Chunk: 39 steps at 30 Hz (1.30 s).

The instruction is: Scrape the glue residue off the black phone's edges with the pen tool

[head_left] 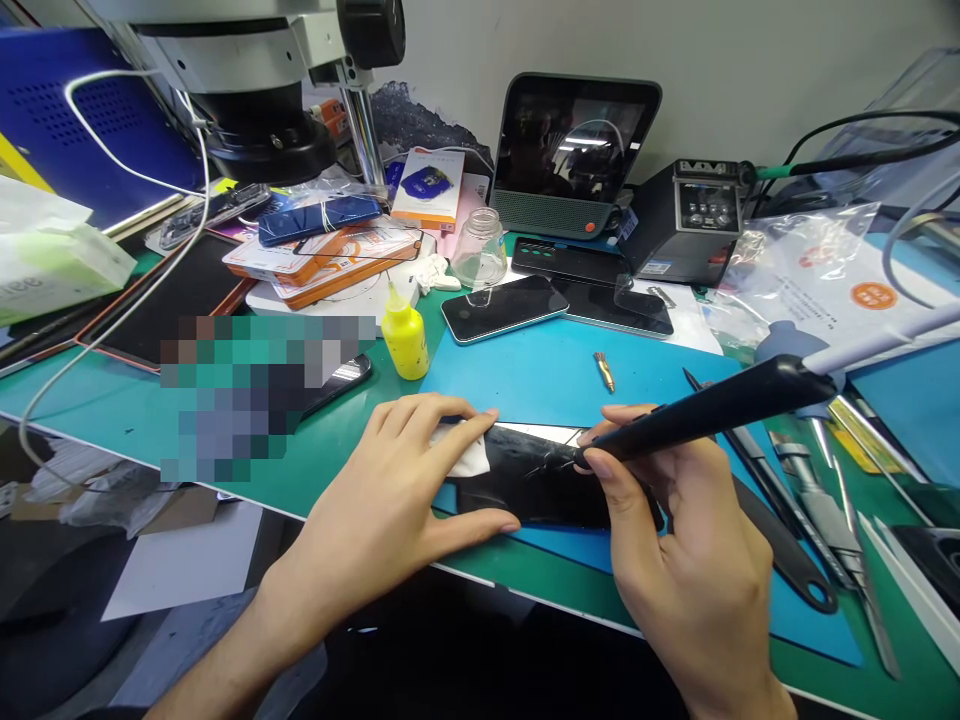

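A black phone (536, 480) lies flat on the blue mat at the bench's front edge, its glossy face scuffed with streaks. My left hand (409, 480) grips its left end, with the thumb along the near edge and the fingertips at the far edge. A piece of white tissue (471, 458) sits under those fingers. In my right hand (679, 520) is a black pen-shaped tool (697, 408), tilted, with a pale cord at its back end. The tool's tip meets the phone's surface near the far edge, though exact contact is hard to see.
A yellow bottle (405, 338) with a needle tip stands left of the mat (510, 375). Two phones (504, 308) and a glass jar (480, 248) sit behind. Several tools, including tweezers (862, 590), lie right. A microscope (262, 90) overhangs the back left.
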{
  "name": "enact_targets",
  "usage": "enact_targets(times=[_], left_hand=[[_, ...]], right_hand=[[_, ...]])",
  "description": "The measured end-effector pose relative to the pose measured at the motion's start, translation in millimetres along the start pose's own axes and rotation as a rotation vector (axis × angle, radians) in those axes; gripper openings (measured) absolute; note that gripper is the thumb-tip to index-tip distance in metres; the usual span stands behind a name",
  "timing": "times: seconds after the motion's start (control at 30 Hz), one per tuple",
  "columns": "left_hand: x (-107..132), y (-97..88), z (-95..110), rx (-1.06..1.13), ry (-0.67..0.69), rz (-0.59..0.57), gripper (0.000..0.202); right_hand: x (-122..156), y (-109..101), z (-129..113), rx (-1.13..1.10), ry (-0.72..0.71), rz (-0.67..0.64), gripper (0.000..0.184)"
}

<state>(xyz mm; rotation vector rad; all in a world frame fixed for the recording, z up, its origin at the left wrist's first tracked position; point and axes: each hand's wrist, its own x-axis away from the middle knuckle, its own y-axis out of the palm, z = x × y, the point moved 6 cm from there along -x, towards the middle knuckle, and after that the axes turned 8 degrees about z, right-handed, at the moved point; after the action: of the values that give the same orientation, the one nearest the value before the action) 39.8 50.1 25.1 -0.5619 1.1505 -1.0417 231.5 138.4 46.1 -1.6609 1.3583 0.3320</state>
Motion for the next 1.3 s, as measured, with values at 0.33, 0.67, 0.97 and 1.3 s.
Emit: enact_targets(times=[0.33, 0.67, 0.97, 1.3], left_hand=[[-0.5, 0.2, 0.3, 0.006, -0.008, -0.014, 0.075], [-0.4, -1.1, 1.7, 0.006, -0.008, -0.018, 0.074], [-0.4, -1.4, 0.7, 0.0, -0.002, -0.019, 0.072], [-0.1, -0.9, 0.7, -0.013, 0.01, -0.015, 0.069]], right_hand=[[1.1, -3.1, 1.0, 0.013, 0.017, 0.001, 0.025], [3.7, -3.2, 2.3, 0.008, 0.038, -0.001, 0.025], [3.4, -4.0, 1.2, 0.008, 0.028, 0.01, 0.025], [2.2, -3.5, 0.3, 0.007, 0.057, 0.016, 0.025]])
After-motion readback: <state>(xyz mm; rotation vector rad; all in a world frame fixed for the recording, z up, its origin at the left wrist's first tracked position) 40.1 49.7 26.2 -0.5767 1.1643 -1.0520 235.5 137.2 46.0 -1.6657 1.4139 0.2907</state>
